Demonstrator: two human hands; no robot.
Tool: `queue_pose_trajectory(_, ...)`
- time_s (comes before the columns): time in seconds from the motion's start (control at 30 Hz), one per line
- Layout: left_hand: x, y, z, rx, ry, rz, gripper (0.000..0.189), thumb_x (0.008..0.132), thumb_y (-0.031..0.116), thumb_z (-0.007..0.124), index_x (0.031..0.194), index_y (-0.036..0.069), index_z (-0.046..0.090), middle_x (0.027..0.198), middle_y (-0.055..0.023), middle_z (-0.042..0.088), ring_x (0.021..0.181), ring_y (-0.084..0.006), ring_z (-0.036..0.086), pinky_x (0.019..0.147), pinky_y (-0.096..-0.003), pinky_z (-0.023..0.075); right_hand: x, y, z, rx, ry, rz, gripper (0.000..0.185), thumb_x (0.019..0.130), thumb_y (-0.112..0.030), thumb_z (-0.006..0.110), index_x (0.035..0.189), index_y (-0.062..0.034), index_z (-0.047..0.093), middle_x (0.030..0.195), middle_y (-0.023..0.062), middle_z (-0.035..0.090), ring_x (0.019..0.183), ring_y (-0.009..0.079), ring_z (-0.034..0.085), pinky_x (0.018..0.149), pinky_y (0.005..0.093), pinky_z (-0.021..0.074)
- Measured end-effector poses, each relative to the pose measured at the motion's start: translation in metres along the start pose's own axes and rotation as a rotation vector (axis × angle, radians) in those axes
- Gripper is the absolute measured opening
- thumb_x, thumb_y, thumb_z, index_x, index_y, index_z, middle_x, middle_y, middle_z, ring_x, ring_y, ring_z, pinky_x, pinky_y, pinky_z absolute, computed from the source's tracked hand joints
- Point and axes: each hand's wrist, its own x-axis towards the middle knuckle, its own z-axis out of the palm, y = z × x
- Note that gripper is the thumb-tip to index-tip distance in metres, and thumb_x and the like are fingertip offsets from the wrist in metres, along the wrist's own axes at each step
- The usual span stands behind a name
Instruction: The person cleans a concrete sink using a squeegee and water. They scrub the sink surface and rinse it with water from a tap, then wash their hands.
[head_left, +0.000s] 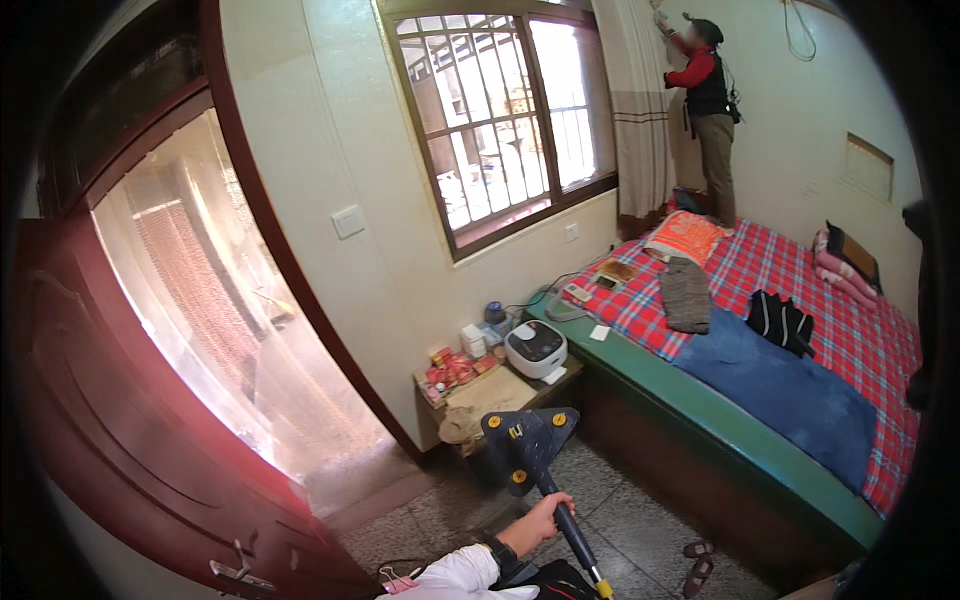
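My left hand, with a white sleeve and a dark wristband, is closed around the dark shaft of a pole-mounted device. Its dark, roughly triangular head bears several round yellow parts and points away from me, in front of a small side table. Lower down, the shaft has a yellow band and a metal-coloured section. The device's exact kind cannot be told. My right hand is out of view. On the side table stand a white and black appliance, a stack of white boxes and red packets.
A co-worker stands at the bed's far end, one arm raised by the curtain. Clothing lies on the plaid bedspread. The bed's green edge runs along the right. An open red door is left; shoes lie on the floor.
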Motion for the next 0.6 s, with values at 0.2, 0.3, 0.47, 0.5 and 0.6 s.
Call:
queue_pose_trajectory(0.2, -0.026, 0.124, -0.004, 0.061, -0.088, 0.416, 0.019, 0.077, 0.023, 0.061, 0.066, 0.008, 0.054, 0.062, -0.0064, 0.056, 0.058, -0.0205, 0.055, 0.058, -0.0335, 0.0472, 0.019, -0.06, 0.027, -0.074, -0.225, -0.247, 0.044, 0.081, -0.048, 0.05, 0.095, -0.0092, 0.067, 0.094, 0.0169, 0.064, 0.093, 0.0368, 0.059, 0.081, 0.0483, 0.0449)
queue_pose_trajectory(0.3, -0.046, 0.218, 0.005, -0.04, -0.256, 0.611, 0.014, 0.081, 0.019, 0.059, 0.076, 0.006, 0.056, 0.067, -0.0063, 0.059, 0.063, -0.0186, 0.058, 0.061, -0.0301, 0.0477, 0.027, -0.122, 0.048, -0.124, -0.356, -0.398, 0.047, 0.08, -0.05, 0.05, 0.094, -0.0077, 0.067, 0.091, 0.0185, 0.065, 0.09, 0.0386, 0.06, 0.078, 0.0482, 0.0475)
queue_pose_trajectory(0.47, -0.118, 0.389, 0.064, 0.106, -0.449, 1.013, 0.027, 0.087, 0.014, 0.054, 0.106, -0.005, 0.055, 0.095, -0.0129, 0.063, 0.087, -0.0222, 0.061, 0.078, -0.0334, 0.0523, 0.025, -0.312, 0.019, 0.098, -0.104, -0.833, 0.046, 0.085, -0.047, 0.051, 0.1, -0.0062, 0.064, 0.088, 0.0191, 0.065, 0.084, 0.0383, 0.062, 0.067, 0.0457, 0.0494)
queue_pose_trajectory(0.5, -0.137, 0.419, 0.079, 0.093, -0.403, 1.128, 0.027, 0.087, 0.013, 0.054, 0.107, -0.006, 0.055, 0.1, -0.0154, 0.062, 0.091, -0.023, 0.062, 0.08, -0.0346, 0.0524, 0.018, -0.358, -0.007, 0.146, -0.037, -0.883, 0.035, 0.082, -0.034, 0.058, 0.106, -0.0076, 0.06, 0.077, 0.0133, 0.062, 0.073, 0.0309, 0.059, 0.064, 0.0419, 0.0482)
queue_pose_trajectory(0.6, -0.183, 0.479, 0.112, 0.249, -0.496, 1.396, 0.033, 0.088, 0.011, 0.054, 0.116, -0.002, 0.043, 0.11, -0.0167, 0.055, 0.1, -0.028, 0.059, 0.083, -0.0382, 0.0518, -0.026, -0.496, -0.113, 0.465, -0.023, -0.924, 0.037, 0.075, -0.043, 0.066, 0.073, -0.006, 0.065, 0.074, 0.0149, 0.063, 0.076, 0.0348, 0.059, 0.078, 0.0458, 0.0471)
